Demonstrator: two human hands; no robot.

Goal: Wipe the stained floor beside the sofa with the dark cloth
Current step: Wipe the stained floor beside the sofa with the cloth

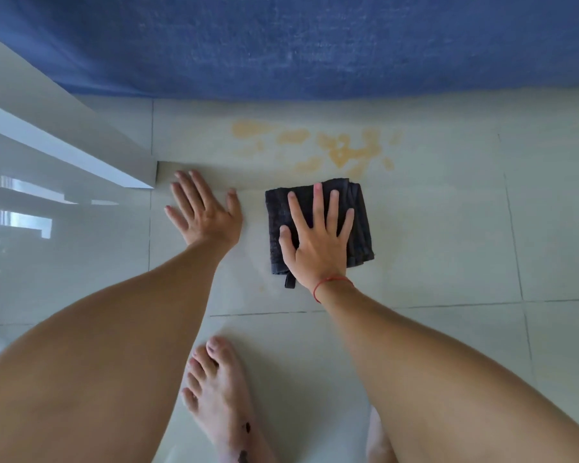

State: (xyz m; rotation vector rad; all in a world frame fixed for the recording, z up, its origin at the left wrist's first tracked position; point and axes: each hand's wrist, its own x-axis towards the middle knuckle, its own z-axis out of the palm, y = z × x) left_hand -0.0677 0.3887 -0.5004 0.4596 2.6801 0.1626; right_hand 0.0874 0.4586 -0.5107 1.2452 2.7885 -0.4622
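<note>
A folded dark cloth (361, 222) lies flat on the pale tiled floor (448, 248). My right hand (315, 242) presses down on it with the fingers spread, a red string around the wrist. Just beyond the cloth, yellowish stain patches (341, 148) spread across the tile, close to the blue sofa (315, 41) that fills the top of the view. My left hand (204, 212) rests flat on the bare floor to the left of the cloth, fingers apart, holding nothing.
A glossy white cabinet or table (64, 148) juts in from the left, its corner near my left hand. My bare foot (218, 396) stands on the tile below the hands. Dark grout lines cross the floor.
</note>
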